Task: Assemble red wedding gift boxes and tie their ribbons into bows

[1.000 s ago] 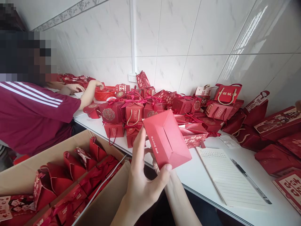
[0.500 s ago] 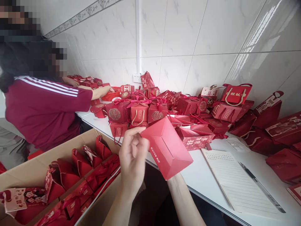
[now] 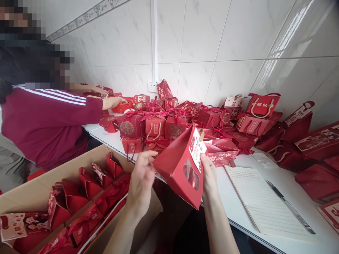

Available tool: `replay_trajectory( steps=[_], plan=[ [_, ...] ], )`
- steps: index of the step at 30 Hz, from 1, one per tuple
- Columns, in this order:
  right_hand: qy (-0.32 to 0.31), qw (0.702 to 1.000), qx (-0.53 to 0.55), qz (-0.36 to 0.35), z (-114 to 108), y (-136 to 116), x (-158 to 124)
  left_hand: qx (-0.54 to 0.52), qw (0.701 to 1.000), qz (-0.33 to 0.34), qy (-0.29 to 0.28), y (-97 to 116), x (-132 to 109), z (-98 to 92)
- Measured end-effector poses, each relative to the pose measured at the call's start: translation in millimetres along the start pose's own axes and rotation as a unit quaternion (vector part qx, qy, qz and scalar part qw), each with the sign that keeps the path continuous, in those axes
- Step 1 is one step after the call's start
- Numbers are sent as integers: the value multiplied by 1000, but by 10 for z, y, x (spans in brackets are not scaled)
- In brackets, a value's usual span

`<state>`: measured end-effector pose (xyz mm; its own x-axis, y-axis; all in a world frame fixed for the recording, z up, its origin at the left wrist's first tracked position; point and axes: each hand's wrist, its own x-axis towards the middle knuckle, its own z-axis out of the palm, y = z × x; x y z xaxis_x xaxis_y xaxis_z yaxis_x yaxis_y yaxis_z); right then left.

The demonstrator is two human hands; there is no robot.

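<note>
A red gift box [image 3: 174,169] with a clear oval window and a white printed label is held tilted in front of me, over the table's front edge. My right hand [image 3: 209,173] grips its right side by the label, some fingers hidden behind it. My left hand [image 3: 143,181] is beside the box's left corner, fingers loosely bent and apart; whether a fingertip touches the corner I cannot tell. Just behind the held box lies another red box [image 3: 222,158] with pale lettering.
Many red gift boxes [image 3: 156,127] are piled along the tiled wall. An open carton [image 3: 34,185] of red boxes stands at left. A notebook [image 3: 267,201] and a pen [image 3: 290,206] lie at right. A co-worker [image 3: 53,123] reaches toward a red basket [image 3: 127,104].
The held box has turned from showing its underside to showing its windowed, labelled face. My right hand has come into sight at its right side. The co-worker's far hand has moved right.
</note>
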<state>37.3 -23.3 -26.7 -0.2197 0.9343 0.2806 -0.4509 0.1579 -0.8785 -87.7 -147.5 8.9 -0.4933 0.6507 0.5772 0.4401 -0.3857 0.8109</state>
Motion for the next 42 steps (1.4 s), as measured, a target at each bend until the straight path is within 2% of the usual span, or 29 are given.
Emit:
replay_trajectory(
  steps=[3,6,9,15,19,22,30,32,35,37,42],
  plan=[
    [70,994,65,52,-104,-129,-13,5,984,-74,-163,-67,-165,-94],
    [95,993,62,34,-140,-239,-39,42,966,-84,-240,-165,-298,-165],
    [86,996,29,9,-125,-311,-83,58,960,-79,-262,-274,-396,-197],
    [9,999,-32,-39,-106,-399,-201,-21,955,-52,-292,-380,-503,-172],
    [-9,998,-34,-46,-97,-420,-236,-37,955,-33,-293,-430,-545,-175],
    [-16,999,-30,-40,-86,-421,-233,-50,952,-42,-300,-463,-568,-185],
    [-16,1000,-4,-21,-87,-419,-244,-86,952,-61,-287,-492,-587,-193],
    [8,1000,5,-3,-77,-390,-231,-120,958,-87,-246,-504,-622,-182],
    [56,997,20,40,-31,-303,-187,-184,969,-118,-115,-468,-652,-127],
    [67,994,35,75,18,-226,-155,-184,975,-112,-58,-387,-624,-61],
    [63,981,91,158,145,-60,-123,-85,992,-92,-34,-139,-476,148]
  ],
)
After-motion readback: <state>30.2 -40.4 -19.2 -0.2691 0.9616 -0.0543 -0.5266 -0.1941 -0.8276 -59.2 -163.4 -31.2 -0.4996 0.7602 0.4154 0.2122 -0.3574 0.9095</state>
